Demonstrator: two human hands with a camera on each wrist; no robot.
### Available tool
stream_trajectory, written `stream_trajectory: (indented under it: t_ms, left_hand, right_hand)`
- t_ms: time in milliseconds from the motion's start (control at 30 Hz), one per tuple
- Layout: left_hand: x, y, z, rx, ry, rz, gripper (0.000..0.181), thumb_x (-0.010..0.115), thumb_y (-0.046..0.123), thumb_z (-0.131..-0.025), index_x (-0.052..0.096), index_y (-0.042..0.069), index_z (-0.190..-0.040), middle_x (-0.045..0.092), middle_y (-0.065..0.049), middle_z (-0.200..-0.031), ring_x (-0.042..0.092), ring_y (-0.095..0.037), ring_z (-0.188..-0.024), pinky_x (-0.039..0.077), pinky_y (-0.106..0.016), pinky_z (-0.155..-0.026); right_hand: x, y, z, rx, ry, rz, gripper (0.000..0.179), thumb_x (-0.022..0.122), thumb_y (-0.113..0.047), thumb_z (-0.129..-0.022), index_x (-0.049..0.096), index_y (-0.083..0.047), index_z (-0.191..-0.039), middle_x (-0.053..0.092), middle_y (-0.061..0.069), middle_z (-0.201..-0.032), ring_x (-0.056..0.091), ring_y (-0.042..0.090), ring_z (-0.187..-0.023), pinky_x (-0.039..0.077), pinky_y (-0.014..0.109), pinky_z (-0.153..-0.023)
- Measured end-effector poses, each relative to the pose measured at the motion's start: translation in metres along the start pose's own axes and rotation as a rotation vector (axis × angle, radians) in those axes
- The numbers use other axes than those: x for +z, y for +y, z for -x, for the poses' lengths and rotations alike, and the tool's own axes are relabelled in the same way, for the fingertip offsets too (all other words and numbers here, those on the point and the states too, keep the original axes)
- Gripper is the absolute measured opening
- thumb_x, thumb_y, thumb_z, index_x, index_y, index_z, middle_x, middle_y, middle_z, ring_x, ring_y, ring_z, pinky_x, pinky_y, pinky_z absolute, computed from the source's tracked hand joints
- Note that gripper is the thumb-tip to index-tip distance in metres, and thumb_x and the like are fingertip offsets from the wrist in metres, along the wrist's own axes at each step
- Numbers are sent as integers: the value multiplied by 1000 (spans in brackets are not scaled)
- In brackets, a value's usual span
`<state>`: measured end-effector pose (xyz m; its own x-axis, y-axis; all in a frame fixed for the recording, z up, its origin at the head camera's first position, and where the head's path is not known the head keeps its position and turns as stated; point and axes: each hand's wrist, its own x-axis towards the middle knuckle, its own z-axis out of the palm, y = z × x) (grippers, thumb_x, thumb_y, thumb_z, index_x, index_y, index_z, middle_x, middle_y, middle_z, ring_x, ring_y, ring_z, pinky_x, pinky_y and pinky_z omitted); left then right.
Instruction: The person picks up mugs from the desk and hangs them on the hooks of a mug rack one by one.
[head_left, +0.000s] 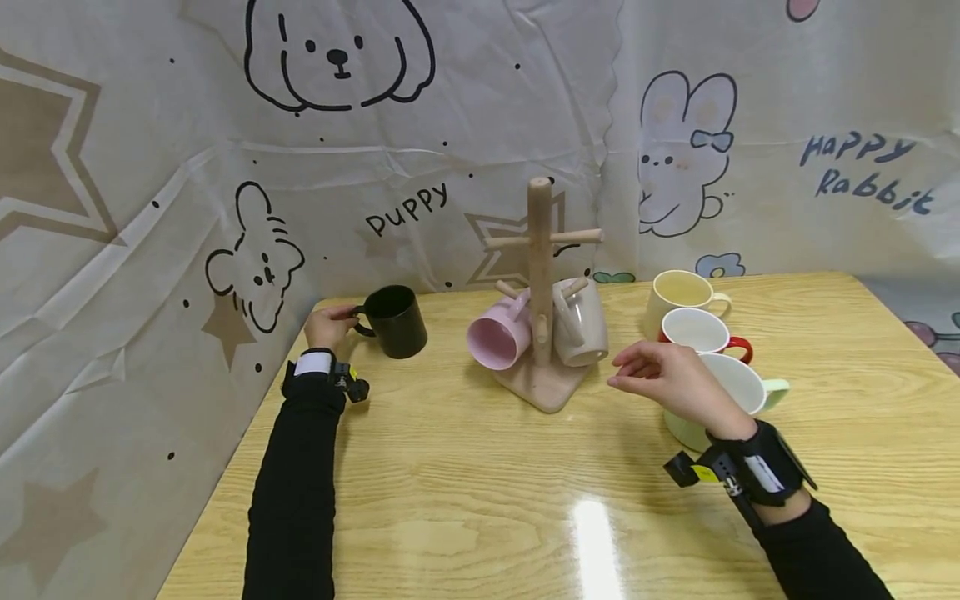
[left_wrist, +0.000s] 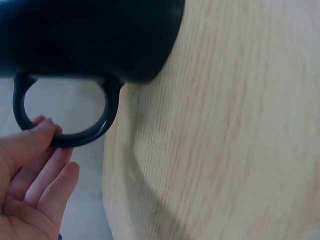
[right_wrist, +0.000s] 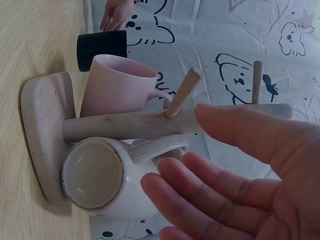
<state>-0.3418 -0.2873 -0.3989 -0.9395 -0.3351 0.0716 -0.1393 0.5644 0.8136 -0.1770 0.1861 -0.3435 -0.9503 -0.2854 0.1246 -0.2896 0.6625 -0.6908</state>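
Observation:
At the table's far left, my left hand (head_left: 328,327) pinches the handle of a black mug (head_left: 397,323) between thumb and fingers. In the left wrist view the black handle (left_wrist: 85,137) shows with the fingertips at its outer curve. My right hand (head_left: 671,379) is held in the air with fingers loosely extended and nothing in them, just right of the wooden mug rack (head_left: 540,275). A pink mug (head_left: 498,335) and a white mug (head_left: 588,325) hang by their handles on the rack's lower pegs. The white mug (right_wrist: 95,172) is closest to the right fingers.
Right of the rack stand a yellow mug (head_left: 678,292), a white mug with a red handle (head_left: 697,329) and a pale green mug (head_left: 738,383), partly hidden by the right hand. The rack's upper pegs (head_left: 577,237) are bare. A printed cloth (head_left: 480,108) hangs behind the table.

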Motion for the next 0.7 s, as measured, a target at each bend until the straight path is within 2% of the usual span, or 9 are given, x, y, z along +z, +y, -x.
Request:
stream_trajectory:
  t_ms: [67,200,267,333,433,567,633,700]
  left_hand:
    - [-3,-3,1,41,-26,-29,30,62,3,-85,62,-3,-115,58,-23,-118,56,-35,-111,43,-40,-96]
    - [-11,-13,3,184,-82,-68,30,62,4,-85,61,-7,-114,60,-26,-115,60,-35,-105,47,-41,-91]
    - [-15,-18,3,236,-109,-72,31,63,6,-85,61,-6,-113,61,-26,-113,65,-21,-93,50,-32,-86]
    - [-18,-22,4,273,-141,-57,32,65,9,-85,62,-7,-112,63,-25,-111,63,-4,-82,50,-21,-79]
    - [-23,-24,3,266,-217,-17,35,66,15,-85,61,-7,-112,68,-13,-102,52,15,-74,44,-8,-71]
    - [-29,-22,5,223,-303,47,43,65,23,-85,58,-6,-116,64,14,-88,54,14,-77,43,-9,-72]
    - [-31,-21,7,201,-310,66,47,66,27,-85,57,-6,-118,62,19,-87,54,13,-79,45,-9,-73]
    - [-32,-21,9,189,-296,66,50,66,29,-85,57,-5,-119,64,16,-90,54,12,-80,46,-10,-75]
  right_hand:
    - [0,0,0,4,-3,-1,26,70,-24,-82,64,-3,-98,68,7,-87,63,14,-78,50,22,-67]
    - [-1,0,0,8,-5,-7,27,69,-24,-82,64,-3,-98,68,7,-88,63,14,-79,50,22,-67]
    - [-1,0,0,8,-6,-9,27,69,-24,-82,64,-3,-98,68,7,-88,63,14,-79,51,22,-67]
    - [-1,0,0,13,-8,-12,28,69,-24,-82,64,-3,-98,68,7,-88,63,14,-79,51,22,-67]
    - [-1,-1,0,17,-8,-11,28,69,-24,-82,64,-2,-98,68,7,-88,63,14,-78,51,22,-67]
    - [-2,-1,1,17,-7,-9,28,69,-25,-82,64,-2,-98,68,7,-87,64,15,-78,51,22,-66]
    - [-1,-1,0,18,-9,-13,29,69,-24,-82,64,-2,-99,68,8,-87,64,15,-78,51,22,-67]
    - [-1,-1,0,20,-11,-16,29,69,-25,-82,64,-2,-99,68,8,-88,63,15,-79,51,22,-67]
